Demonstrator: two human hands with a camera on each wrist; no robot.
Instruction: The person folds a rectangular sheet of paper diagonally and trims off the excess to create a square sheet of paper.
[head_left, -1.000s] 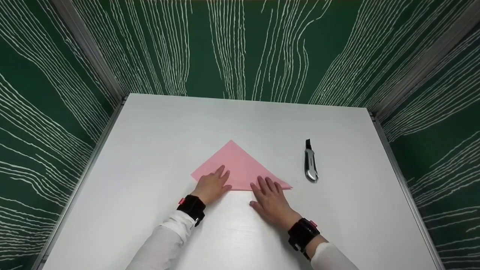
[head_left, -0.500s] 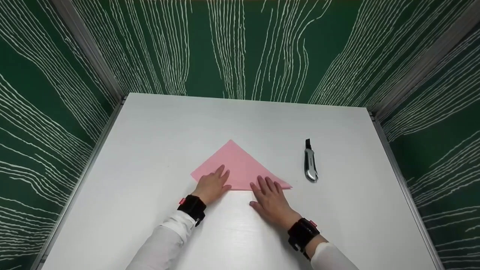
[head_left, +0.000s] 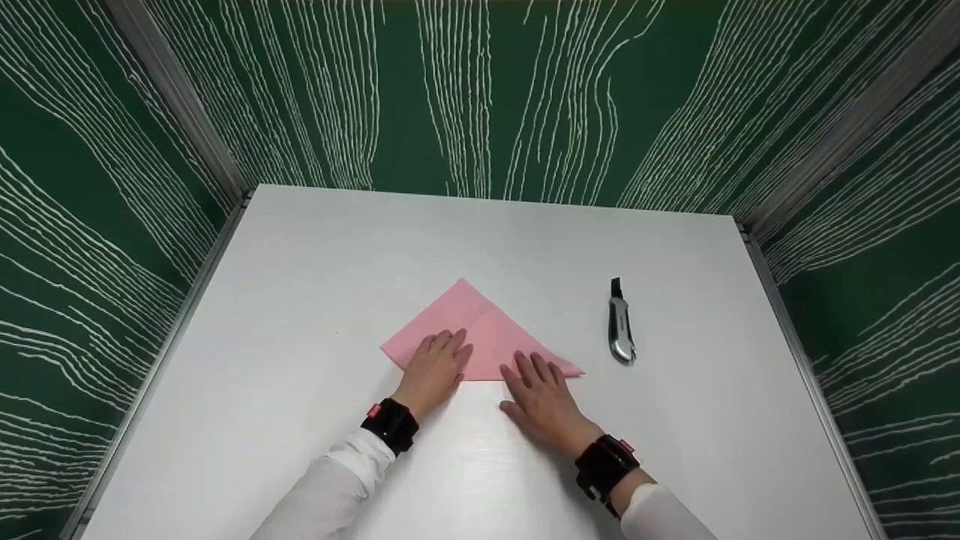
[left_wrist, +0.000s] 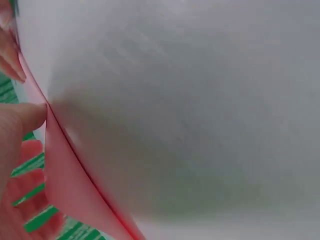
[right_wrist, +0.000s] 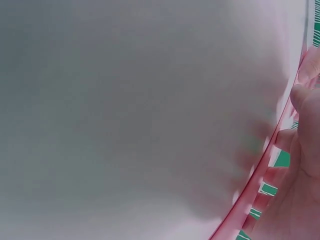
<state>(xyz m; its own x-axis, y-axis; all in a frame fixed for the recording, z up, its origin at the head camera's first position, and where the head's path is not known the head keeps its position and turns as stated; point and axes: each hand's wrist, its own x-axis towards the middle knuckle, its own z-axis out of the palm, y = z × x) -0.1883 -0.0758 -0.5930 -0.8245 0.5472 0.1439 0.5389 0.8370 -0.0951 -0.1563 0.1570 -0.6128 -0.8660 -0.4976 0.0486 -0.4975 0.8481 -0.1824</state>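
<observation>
A sheet of pink paper (head_left: 469, 319), folded into a triangle, lies on the table with its point away from me and its long folded edge toward me. My left hand (head_left: 431, 375) rests on the left half of the paper, fingers extended; in the left wrist view its thumb (left_wrist: 30, 117) touches the folded edge. My right hand (head_left: 546, 401) presses the right half near that edge with spread fingers, its thumb off the paper on the table. In the right wrist view the folded edge (right_wrist: 250, 185) runs beneath the fingers. The paper's left front part is partly hidden by my left hand.
A utility knife (head_left: 621, 322) with a grey and black handle lies to the right of the paper. The white table (head_left: 300, 262) is bordered by green walls (head_left: 397, 97) with pale wavy lines and by metal posts (head_left: 180, 97).
My left hand has slid slightly to the right over the paper, and its fingers have come closer together. A faint crease line shows near the paper's middle. My right hand has stayed in place.
</observation>
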